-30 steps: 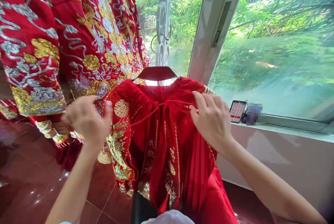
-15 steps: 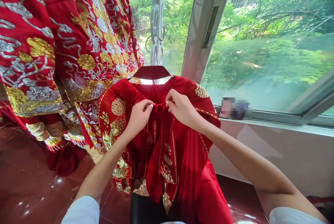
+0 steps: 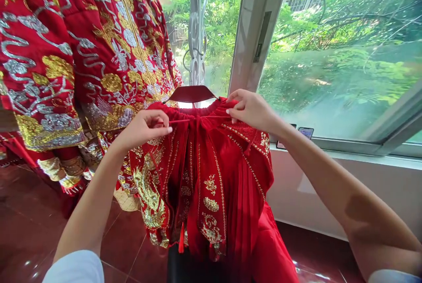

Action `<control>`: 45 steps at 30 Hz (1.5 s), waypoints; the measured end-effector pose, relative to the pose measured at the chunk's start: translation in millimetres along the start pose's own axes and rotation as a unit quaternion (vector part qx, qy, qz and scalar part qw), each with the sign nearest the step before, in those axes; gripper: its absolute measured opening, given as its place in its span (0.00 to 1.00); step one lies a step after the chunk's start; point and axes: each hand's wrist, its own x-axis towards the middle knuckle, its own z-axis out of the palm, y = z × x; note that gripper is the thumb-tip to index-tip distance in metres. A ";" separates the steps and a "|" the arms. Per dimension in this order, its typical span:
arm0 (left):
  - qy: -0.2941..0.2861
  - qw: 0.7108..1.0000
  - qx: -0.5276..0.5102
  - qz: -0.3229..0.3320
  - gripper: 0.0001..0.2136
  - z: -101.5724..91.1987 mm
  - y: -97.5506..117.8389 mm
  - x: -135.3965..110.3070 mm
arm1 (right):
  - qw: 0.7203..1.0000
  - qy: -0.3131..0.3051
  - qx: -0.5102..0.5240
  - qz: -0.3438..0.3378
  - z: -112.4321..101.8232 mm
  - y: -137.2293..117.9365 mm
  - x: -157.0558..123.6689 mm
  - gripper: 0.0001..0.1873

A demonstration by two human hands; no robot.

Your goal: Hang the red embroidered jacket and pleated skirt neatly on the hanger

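A red embroidered garment point(image 3: 211, 177) with gold motifs and beaded trim hangs in front of me on a dark red hanger point(image 3: 193, 93). My left hand point(image 3: 145, 129) pinches one end of a thin red drawstring point(image 3: 181, 121), left of the neckline. On the other side, my right hand point(image 3: 245, 109) is closed on the string's opposite end, near the shoulder. Between both hands the string runs nearly straight and taut across the gathered neck. A red tassel point(image 3: 181, 239) dangles at the lower hem.
To the left hangs a red jacket point(image 3: 121, 45) covered in gold and silver embroidery. Behind is a window point(image 3: 329, 76) with a metal frame; a phone point(image 3: 306, 132) rests on its sill. Under the garment is a dark seat point(image 3: 178, 265) on red floor tiles point(image 3: 128, 239).
My hands have moved apart, left hand to the left and right hand to the right, drawing the string out. The neckline is now more gathered and the front panels hang closer together.
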 end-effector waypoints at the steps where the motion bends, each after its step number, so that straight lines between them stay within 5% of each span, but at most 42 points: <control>1: -0.004 0.998 0.056 0.006 0.05 -0.6 3.7 -4.8 | 0.998 -0.055 0.007 -0.011 -2.3 -3.0 2.5 0.09; 5: 0.196 0.951 0.235 0.045 0.03 15.2 10.1 -6.0 | 0.947 -0.308 0.082 -0.037 0.7 -18.5 12.3 0.10; 7: 0.294 0.924 0.239 0.049 0.03 29.5 7.0 4.9 | 0.922 -0.355 0.152 -0.037 11.1 -27.9 17.5 0.12; 10: 0.334 0.935 0.113 0.041 0.04 49.3 2.1 23.8 | 0.939 -0.211 0.268 -0.041 32.7 -40.2 23.8 0.15; 13: 0.226 0.970 -0.085 0.024 0.10 62.1 5.1 33.8 | 0.957 -0.029 0.285 -0.048 53.1 -45.0 25.2 0.17; 16: 0.115 0.978 -0.173 0.011 0.15 68.8 11.4 35.1 | 0.971 0.045 0.203 -0.114 67.5 -40.9 21.6 0.15; 21: 0.067 0.976 -0.205 0.004 0.14 71.7 8.2 34.8 | 0.969 0.045 0.073 -0.231 77.4 -25.8 14.9 0.18; 28: 0.033 0.992 -0.121 0.026 0.08 69.2 -3.3 31.6 | 0.980 -0.036 0.019 -0.195 71.2 -21.0 16.6 0.30; 37: 0.126 0.990 -0.037 0.050 0.04 76.7 0.2 25.7 | 0.981 0.009 -0.008 -0.192 70.6 -31.0 13.5 0.35; 45: 0.220 0.957 0.172 0.077 0.08 64.0 -6.2 9.1 | 0.974 0.107 0.003 -0.197 58.4 -10.5 -0.3 0.32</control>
